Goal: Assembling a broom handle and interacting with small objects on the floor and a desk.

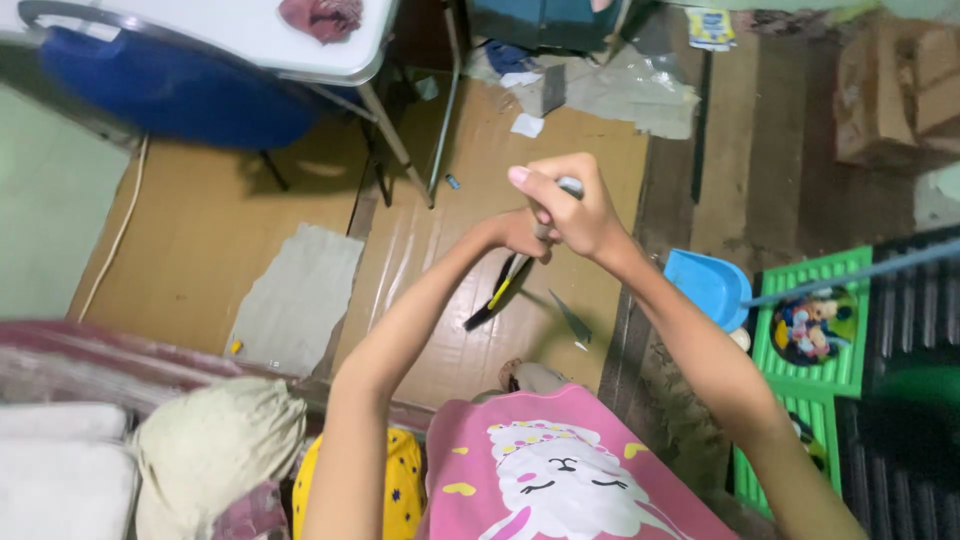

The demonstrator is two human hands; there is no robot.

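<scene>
Grey-handled tool (533,235) with a yellow and black tip sits clamped in both my fists, right hand (578,208) wrapped over the top and left hand (512,233) beneath, held above the cardboard floor (470,330), so twisting probably needs firmer, steadier pressure.

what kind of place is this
Probably a lived-in room of a home, used as a makeshift work spot. Flattened brown cardboard sheets cover the floor, a white folding table stands over a blue plastic tub, and a blue plastic dustpan lies beside green plastic crates.
</scene>
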